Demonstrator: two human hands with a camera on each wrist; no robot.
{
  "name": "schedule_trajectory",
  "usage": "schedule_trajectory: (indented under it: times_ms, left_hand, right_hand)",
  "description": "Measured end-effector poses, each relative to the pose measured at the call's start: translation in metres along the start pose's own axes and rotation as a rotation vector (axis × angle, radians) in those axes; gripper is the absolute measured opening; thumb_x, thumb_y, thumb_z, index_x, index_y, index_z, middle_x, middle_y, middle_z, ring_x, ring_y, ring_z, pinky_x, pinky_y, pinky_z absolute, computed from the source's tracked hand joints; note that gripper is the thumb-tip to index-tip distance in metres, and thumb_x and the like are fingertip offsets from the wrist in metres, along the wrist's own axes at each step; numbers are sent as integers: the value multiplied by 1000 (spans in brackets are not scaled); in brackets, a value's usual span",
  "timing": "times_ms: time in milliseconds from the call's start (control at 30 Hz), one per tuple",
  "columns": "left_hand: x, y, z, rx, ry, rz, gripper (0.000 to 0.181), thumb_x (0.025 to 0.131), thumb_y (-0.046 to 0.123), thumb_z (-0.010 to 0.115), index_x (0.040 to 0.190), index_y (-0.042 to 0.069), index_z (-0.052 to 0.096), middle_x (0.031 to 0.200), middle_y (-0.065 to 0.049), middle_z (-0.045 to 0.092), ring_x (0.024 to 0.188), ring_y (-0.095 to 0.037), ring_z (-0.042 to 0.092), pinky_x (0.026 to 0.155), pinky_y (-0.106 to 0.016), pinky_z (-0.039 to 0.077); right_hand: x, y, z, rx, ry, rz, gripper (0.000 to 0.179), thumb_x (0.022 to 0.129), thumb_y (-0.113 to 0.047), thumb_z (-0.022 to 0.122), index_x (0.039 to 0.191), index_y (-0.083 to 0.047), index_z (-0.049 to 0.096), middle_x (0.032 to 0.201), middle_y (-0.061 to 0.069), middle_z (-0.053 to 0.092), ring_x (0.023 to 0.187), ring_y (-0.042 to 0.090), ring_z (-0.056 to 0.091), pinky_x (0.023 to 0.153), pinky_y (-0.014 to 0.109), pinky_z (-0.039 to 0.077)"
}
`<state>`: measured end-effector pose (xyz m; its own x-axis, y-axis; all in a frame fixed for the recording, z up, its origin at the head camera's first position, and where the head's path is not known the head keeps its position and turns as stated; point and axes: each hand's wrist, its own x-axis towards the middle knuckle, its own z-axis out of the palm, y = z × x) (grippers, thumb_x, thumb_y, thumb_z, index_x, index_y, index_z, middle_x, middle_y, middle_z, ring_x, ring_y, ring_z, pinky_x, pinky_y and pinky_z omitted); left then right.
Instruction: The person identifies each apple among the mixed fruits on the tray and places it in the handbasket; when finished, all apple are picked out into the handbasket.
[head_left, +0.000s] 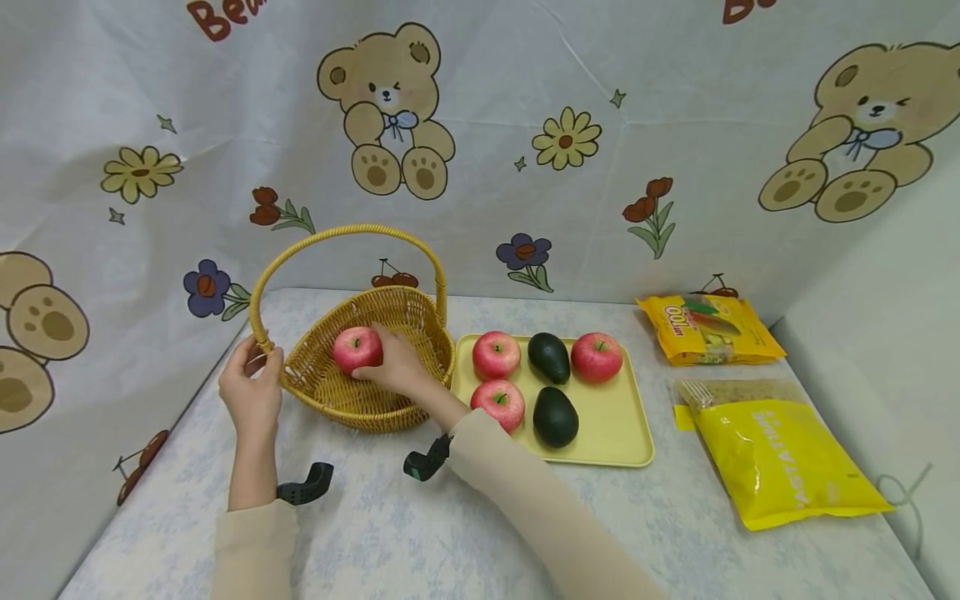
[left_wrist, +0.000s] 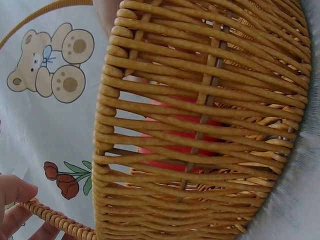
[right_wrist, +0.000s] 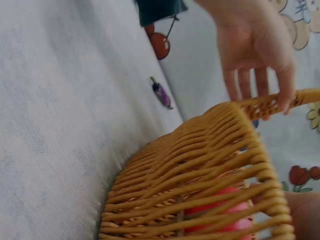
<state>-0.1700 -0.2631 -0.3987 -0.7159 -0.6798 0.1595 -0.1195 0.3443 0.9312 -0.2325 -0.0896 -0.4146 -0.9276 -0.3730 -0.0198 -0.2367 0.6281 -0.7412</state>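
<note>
A yellow wicker basket [head_left: 367, 421] with a tall arched handle [head_left: 352, 229] stands at the left of the table. My left hand [head_left: 253, 387] pinches the handle near its left foot; the fingers and thumb on it also show in the left wrist view. Inside the basket, my right hand [head_left: 397, 362] holds a red apple [head_left: 357, 348] by its right side, thumb below. Through the weave, parts of the same apple [left_wrist: 182, 132] appear in the left wrist view.
Right of the basket, a pale yellow tray [head_left: 615, 433] carries three red apples [head_left: 497, 356] and two dark avocados [head_left: 555, 417]. Farther right lie a yellow snack packet [head_left: 708, 329] and a yellow pasta bag [head_left: 787, 458]. A bear-printed cloth [head_left: 480, 117] hangs behind.
</note>
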Motion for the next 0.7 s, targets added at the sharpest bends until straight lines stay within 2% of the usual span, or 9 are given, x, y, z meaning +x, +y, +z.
schedule_trajectory:
  times_ms: [167, 400, 567, 700]
  left_hand:
    - [2, 2, -1, 0, -12, -4, 38, 97, 21, 58, 135, 18, 60, 121, -2, 61, 105, -7, 54, 77, -16, 45]
    - [2, 0, -1, 3, -12, 4, 38, 97, 21, 58, 135, 17, 60, 121, -3, 60, 106, -9, 54, 77, -16, 44]
    - [2, -1, -1, 3, -9, -1, 38, 97, 22, 58, 135, 18, 60, 122, -4, 60, 107, -10, 54, 78, -18, 45]
    - [1, -1, -1, 3, -13, -12, 38, 97, 22, 58, 135, 17, 59, 124, -4, 60, 109, -11, 54, 81, -21, 46]
  right_hand:
    - [-25, 3, -22, 72, -4, -84, 81, 86, -35, 75, 152, -14, 33, 154, 9, 39, 143, 27, 35, 114, 47, 34]
    - [-70, 13, -58, 160, 5, -187, 81, 85, -37, 75, 153, -22, 33, 151, 6, 40, 131, 27, 48, 103, 45, 45]
    - [-100, 26, -90, 187, 31, -239, 80, 83, -31, 78, 151, -20, 37, 148, 5, 45, 130, 28, 49, 105, 46, 44]
    - [-118, 44, -118, 172, 96, -257, 79, 82, -28, 79, 149, -17, 40, 148, 5, 45, 130, 29, 49, 106, 49, 43]
